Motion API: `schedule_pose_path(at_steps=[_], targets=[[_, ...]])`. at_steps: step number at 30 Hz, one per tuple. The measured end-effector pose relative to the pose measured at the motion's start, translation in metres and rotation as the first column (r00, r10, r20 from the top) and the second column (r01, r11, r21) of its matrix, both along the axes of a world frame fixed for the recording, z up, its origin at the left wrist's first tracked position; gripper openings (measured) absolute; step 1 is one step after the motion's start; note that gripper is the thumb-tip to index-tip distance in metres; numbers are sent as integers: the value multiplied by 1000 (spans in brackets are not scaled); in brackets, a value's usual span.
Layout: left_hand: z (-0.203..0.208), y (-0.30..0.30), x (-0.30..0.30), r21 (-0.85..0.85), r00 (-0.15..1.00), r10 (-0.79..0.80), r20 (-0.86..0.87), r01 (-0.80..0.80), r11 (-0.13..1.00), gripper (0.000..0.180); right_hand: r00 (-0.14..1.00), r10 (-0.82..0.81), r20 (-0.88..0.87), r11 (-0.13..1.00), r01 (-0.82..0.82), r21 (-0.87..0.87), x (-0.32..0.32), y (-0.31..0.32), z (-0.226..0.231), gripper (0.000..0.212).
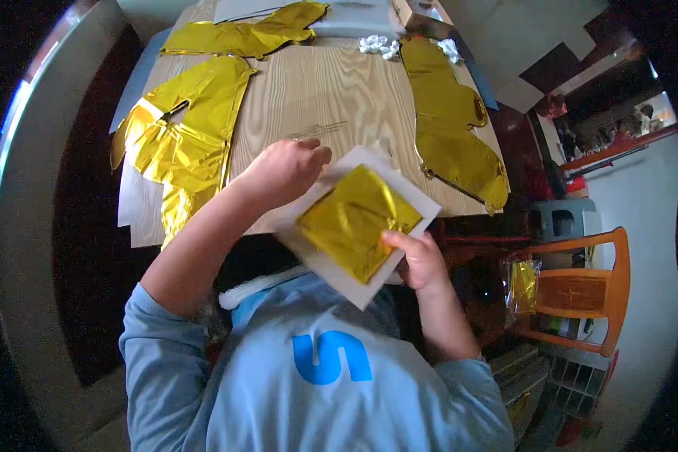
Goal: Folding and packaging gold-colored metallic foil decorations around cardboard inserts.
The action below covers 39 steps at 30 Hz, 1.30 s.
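Observation:
A square white card (360, 297) with a folded gold foil balloon (358, 218) lying on it is tilted in front of my chest. My right hand (420, 262) grips its lower right edge, thumb on top of the foil. Close to the card's upper left edge, my left hand (290, 172) is curled closed above the table; whatever its fingers hold, if anything, is hidden. Flat, uninflated gold foil balloons lie about: a creased one (196, 128) at the left, another (248, 34) along the far edge, and a third (448, 113) on the right.
The pale wooden table (301, 90) bears white crumpled bits (379, 47) and a small box (422, 15) at its far end. To the right stands a wooden chair (572, 290) with a clear packet of gold foil (523, 286) by its backrest.

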<state>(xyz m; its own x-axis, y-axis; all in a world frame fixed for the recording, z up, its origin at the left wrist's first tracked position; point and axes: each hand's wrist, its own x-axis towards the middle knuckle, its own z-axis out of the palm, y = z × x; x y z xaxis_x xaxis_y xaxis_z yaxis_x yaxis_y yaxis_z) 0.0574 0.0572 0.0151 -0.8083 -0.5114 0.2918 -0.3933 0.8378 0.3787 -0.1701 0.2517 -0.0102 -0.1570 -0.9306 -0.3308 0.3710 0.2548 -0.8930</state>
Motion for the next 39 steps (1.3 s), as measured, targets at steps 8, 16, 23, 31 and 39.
schedule_pose_path(at_steps=[8,16,23,31,39], targets=[[15,-9,1,171,985,-57,165,28,985,20,945,-201,-257,967,150,-204,31,3,-7,38],[8,-14,5,-18,990,-7,142,10,1000,19,855,-228,-466,968,147,-202,51,5,-1,29],[34,-5,5,-110,966,42,256,-14,994,23,744,-267,-613,956,123,-268,51,7,1,23],[45,5,-1,50,938,42,343,-62,997,20,874,-316,-369,938,230,-259,68,-1,-17,33],[46,22,-9,-25,928,111,356,-109,994,23,952,-270,-146,954,245,-171,77,-11,-29,42]])
